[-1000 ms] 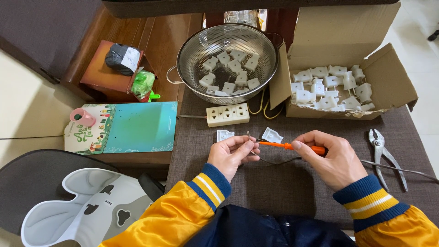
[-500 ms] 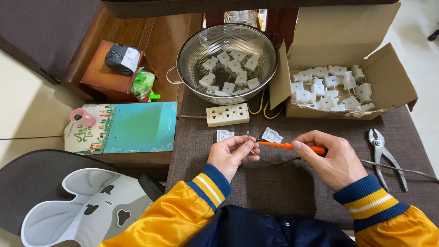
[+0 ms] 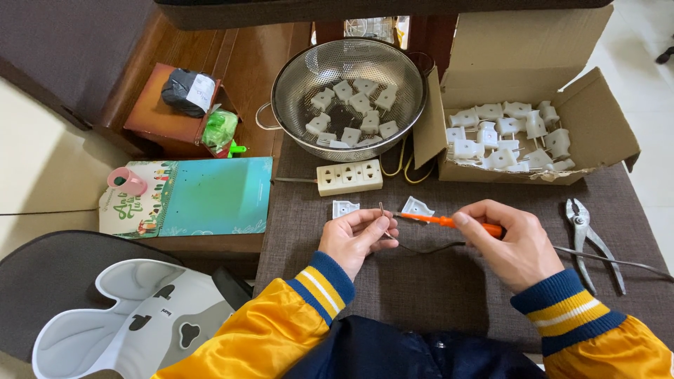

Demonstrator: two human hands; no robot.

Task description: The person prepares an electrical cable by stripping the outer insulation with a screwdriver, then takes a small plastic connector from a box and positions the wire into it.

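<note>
On the brown mat, my left hand [image 3: 357,238] pinches a thin wire [image 3: 421,248]. My right hand [image 3: 516,242] grips an orange screwdriver [image 3: 449,222], its tip beside a white plug half [image 3: 418,208].

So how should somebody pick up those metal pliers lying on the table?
Probably by the two long handles. The pliers lie flat on the brown mat, jaws pointing toward the cardboard box, handles splayed toward the person. Coming from above on the near side, a hand could close around both handles. The right hand is nearest, though it holds an orange screwdriver.
</note>
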